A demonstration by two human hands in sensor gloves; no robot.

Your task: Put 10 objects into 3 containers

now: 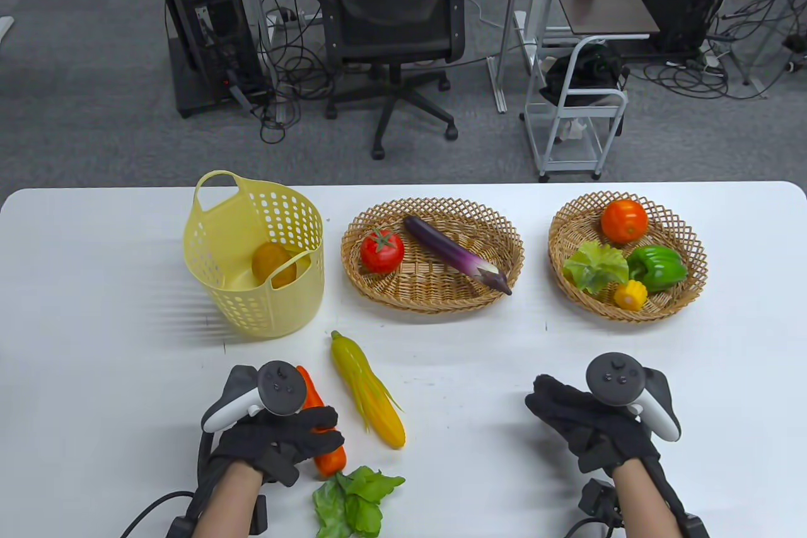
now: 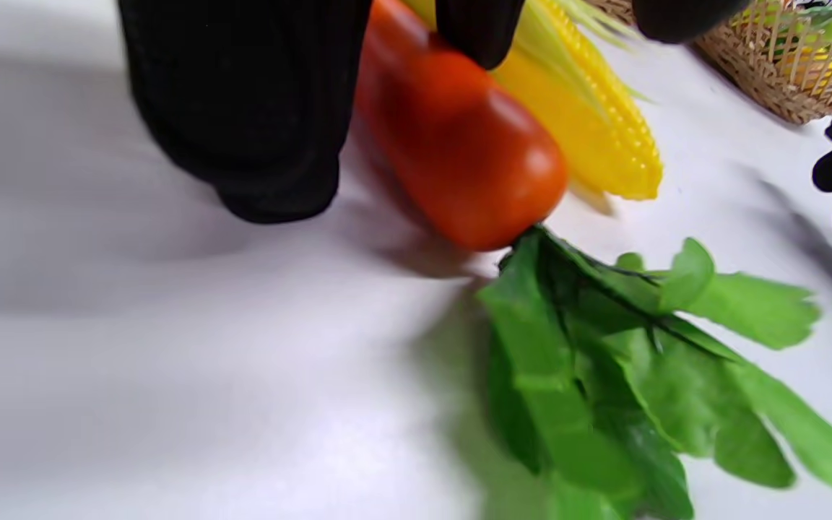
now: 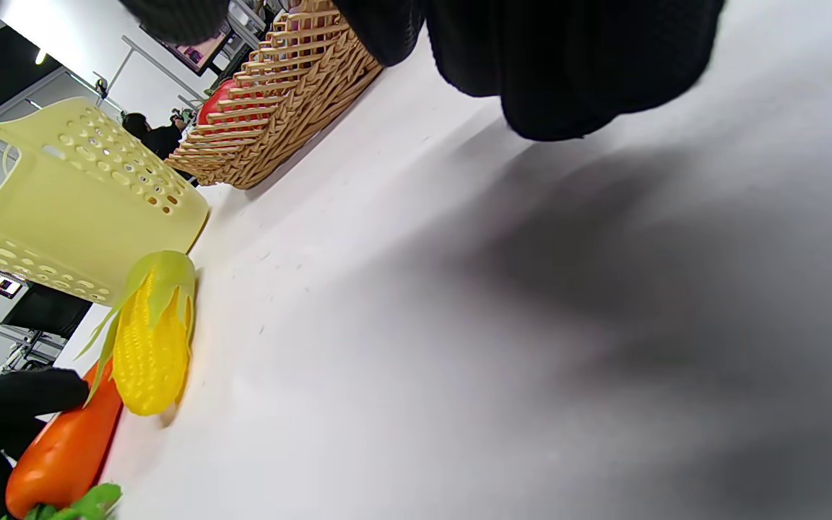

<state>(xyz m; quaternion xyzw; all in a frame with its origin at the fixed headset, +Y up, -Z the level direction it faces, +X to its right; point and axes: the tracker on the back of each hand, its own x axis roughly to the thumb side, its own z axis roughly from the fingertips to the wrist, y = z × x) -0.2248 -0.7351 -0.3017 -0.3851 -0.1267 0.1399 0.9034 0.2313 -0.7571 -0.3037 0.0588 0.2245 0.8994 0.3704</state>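
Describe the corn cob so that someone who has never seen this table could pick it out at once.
Start at the yellow plastic basket on the table's left side. In front of it, loose on the white tabletop, the corn cob lies just right of the carrot under the left hand. It is the only long yellow thing with pale green husk strips; the carrot is orange with a leafy green top.

Corn [image 1: 367, 393] lies right of carrot [image 1: 320, 431], before 3 baskets [image 1: 432, 298].

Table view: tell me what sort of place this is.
Probably an office or lab used for recording: a desk chair, computer towers with cables across grey carpet, and toy vegetables sorted on a white table.
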